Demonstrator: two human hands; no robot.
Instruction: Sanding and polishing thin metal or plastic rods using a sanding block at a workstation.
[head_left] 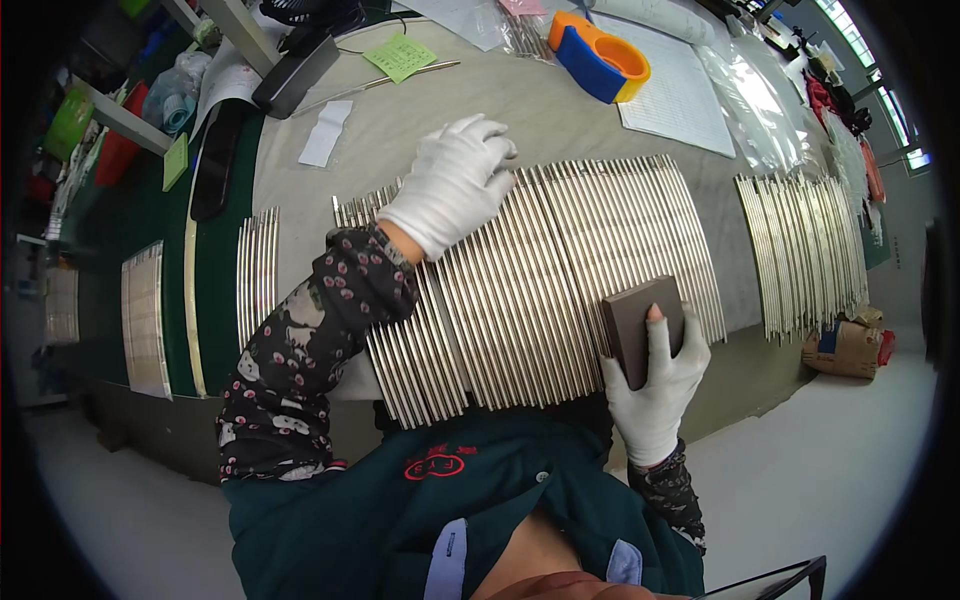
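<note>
A wide row of thin silvery metal rods [530,290] lies side by side on the table before me. My left hand [450,185], in a white glove with a bare fingertip, rests across the far ends of the rods. Its fingers are stretched out and loosely bent, with nothing visible held in them. Toward the right part of the row, my right hand [655,390], also gloved with a fingertip bare, grips a dark brown rectangular block [640,320]. The block stands tilted over the rods. Its underside is hidden, so I cannot tell how much of it touches them.
More rods [805,255] lie to the right and a smaller group [258,270] to the left. Beyond are an orange-and-blue tape dispenser [600,60], a green note [400,58], a white paper slip [326,132] and a black phone [215,160]. A cardboard box [845,348] sits at right.
</note>
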